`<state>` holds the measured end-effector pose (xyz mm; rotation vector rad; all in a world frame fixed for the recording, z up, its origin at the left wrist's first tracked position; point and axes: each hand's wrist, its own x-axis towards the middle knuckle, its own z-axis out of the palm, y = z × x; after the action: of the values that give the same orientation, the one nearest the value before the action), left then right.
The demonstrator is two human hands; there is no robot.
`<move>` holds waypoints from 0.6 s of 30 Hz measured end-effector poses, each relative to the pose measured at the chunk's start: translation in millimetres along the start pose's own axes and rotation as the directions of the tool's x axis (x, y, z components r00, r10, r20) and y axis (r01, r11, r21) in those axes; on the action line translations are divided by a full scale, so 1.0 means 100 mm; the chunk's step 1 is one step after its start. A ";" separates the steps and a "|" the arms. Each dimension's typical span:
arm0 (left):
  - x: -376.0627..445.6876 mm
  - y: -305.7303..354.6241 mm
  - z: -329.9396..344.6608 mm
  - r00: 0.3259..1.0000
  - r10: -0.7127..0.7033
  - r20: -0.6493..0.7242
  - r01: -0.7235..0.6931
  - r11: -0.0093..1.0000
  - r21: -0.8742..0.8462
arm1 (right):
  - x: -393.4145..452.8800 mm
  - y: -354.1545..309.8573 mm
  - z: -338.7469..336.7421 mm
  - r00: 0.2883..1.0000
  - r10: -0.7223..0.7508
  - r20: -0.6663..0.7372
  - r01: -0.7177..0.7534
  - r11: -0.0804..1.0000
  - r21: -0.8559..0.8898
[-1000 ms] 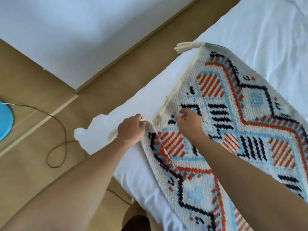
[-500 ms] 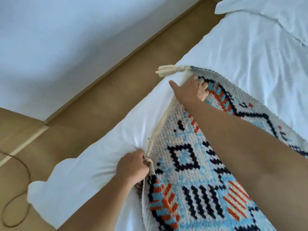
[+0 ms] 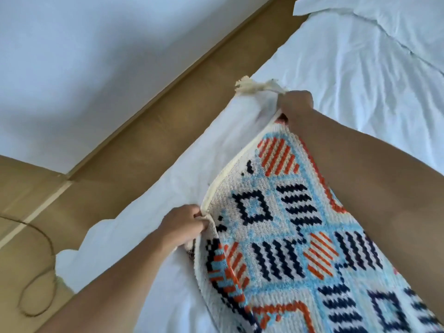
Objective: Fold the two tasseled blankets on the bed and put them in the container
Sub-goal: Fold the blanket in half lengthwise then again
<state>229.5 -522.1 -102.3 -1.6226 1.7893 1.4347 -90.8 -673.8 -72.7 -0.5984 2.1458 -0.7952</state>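
Observation:
A woven blanket (image 3: 283,227) with navy, orange and light-blue diamond patterns on cream lies on the white bed (image 3: 348,68). Its cream left edge is lifted off the sheet. My left hand (image 3: 183,224) pinches that edge near the bed's side. My right hand (image 3: 296,104) grips the blanket's far corner, where a cream tassel (image 3: 254,86) sticks out to the left. My right forearm crosses over the blanket and hides its right part. Only one blanket is in view, and no container shows.
A tan floor strip (image 3: 144,145) runs between the bed and a pale wall (image 3: 96,56). A thin dark cord (image 3: 40,272) loops on the floor at the left. A white pillow (image 3: 384,15) lies at the head of the bed, top right.
My right hand has slid along the edge to the tasseled corner and gripped it. The blanket's left edge has risen off the sheet. My view has shifted toward the head of the bed.

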 end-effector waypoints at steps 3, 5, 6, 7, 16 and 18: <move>-0.30 0.22 0.01 0.995 0.050 0.090 -0.052 0.998 0.024 | -0.41 0.01 -0.50 0.999 0.013 -0.053 -0.005 0.989 0.149; -0.55 0.48 0.08 0.978 0.095 0.184 -0.103 0.994 0.030 | -0.61 0.05 -0.91 0.991 0.061 -0.122 -0.023 0.956 0.291; -0.68 0.63 0.14 0.968 0.112 0.225 -0.122 0.992 0.032 | -0.72 0.08 -1.14 0.980 0.105 -0.166 -0.037 0.930 0.366; -0.80 0.80 0.23 0.957 0.128 0.261 -0.145 0.988 0.045 | -0.84 0.12 -1.38 0.968 0.139 -0.211 -0.035 0.902 0.431; -2.04 2.40 2.08 0.720 0.234 0.653 -0.468 0.858 0.209 | -1.85 1.29 -3.63 0.889 0.281 -0.360 -0.017 0.808 0.589; -2.26 2.68 2.59 0.674 0.207 0.709 -0.521 0.814 0.257 | -2.10 1.75 -4.09 0.887 0.295 -0.355 -0.036 0.811 0.584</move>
<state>-34.5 -227.6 79.9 -0.4168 1.8554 1.3650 -310.7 -279.0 120.5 0.1031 2.1380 -1.4949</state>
